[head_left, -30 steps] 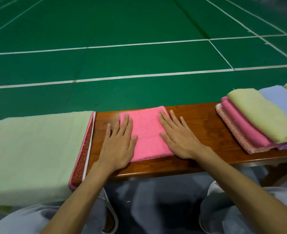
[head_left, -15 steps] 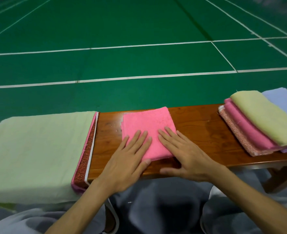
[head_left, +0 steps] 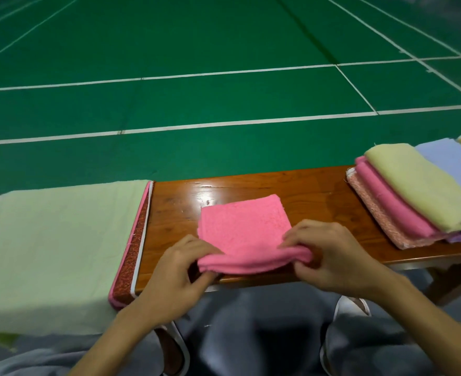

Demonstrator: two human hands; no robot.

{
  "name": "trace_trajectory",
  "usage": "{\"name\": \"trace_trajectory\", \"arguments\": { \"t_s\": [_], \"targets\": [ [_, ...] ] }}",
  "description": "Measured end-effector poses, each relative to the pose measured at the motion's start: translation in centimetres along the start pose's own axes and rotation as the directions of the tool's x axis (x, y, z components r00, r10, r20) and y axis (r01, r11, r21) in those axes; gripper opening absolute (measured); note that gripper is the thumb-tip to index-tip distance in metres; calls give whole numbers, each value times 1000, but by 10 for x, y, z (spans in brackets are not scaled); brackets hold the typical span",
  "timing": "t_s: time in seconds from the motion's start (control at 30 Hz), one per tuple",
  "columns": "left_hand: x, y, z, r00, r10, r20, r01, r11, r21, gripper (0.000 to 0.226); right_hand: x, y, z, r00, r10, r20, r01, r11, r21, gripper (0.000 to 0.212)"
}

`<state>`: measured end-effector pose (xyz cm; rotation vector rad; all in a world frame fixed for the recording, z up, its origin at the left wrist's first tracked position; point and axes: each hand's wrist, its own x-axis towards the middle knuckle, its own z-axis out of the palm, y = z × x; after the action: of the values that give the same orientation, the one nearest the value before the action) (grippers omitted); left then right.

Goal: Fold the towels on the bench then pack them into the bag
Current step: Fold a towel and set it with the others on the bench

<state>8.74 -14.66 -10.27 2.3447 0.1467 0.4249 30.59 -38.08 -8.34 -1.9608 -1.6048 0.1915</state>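
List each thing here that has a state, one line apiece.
pink towel: folded, near edge lifted off the bench, far part lying flat.
left hand: pinches the towel's near left corner.
right hand: pinches the near right corner.
towel stack: folded, overlapping, lying on the bench's right end.
green cloth: spread flat at the left end.

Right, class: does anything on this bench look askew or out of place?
On the bench, the right-hand stack of towels is fanned, layers offset, not squared. The pink towel lies skewed, near edge pinched by the left hand and right hand.
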Motion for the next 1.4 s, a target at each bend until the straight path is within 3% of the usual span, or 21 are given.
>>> {"name": "trace_trajectory", "arguments": {
  "t_s": [0.13,0.3,0.37,0.47,0.57,0.67,0.73,0.8,0.87,0.97,1.1,1.4],
  "targets": [
    [16,3,-9,969,-245,3,238,938,-252,28,26,-4,-7,993,75,-95,-56,981,185,8],
    [47,0,-6,853,-521,-30,482,809,-337,12,68,17,7,914,351,-205,-254,887,384,13],
    [58,-6,-2,798,-600,-60,550,765,-336,15,84,28,21,856,466,-222,-342,835,431,13],
    [70,-17,3,728,-674,-121,629,728,-272,24,97,37,39,754,588,-291,-490,800,347,20],
    [76,-19,10,690,-698,-194,673,716,-185,32,97,34,43,704,593,-391,-569,800,190,29],
    [73,-6,9,719,-614,-326,674,731,109,31,91,28,39,722,506,-471,-576,817,-6,32],
    [69,5,4,741,-526,-418,667,652,361,44,89,24,34,741,461,-489,-549,835,-44,34],
    [69,15,0,774,-414,-478,624,624,471,57,89,18,30,800,383,-461,-471,878,-88,45],
    [71,19,1,869,-258,-423,468,705,533,62,92,12,31,885,273,-377,-355,920,-166,59],
    [78,19,14,978,-82,-193,183,782,595,62,98,0,45,955,239,-176,-289,887,-362,66],
    [74,8,43,982,-189,17,133,753,644,68,95,-7,66,958,286,33,-227,821,-523,68],
    [44,-12,30,927,-366,-83,341,730,592,66,63,20,53,870,494,14,-447,798,-403,67]
  ]
}}
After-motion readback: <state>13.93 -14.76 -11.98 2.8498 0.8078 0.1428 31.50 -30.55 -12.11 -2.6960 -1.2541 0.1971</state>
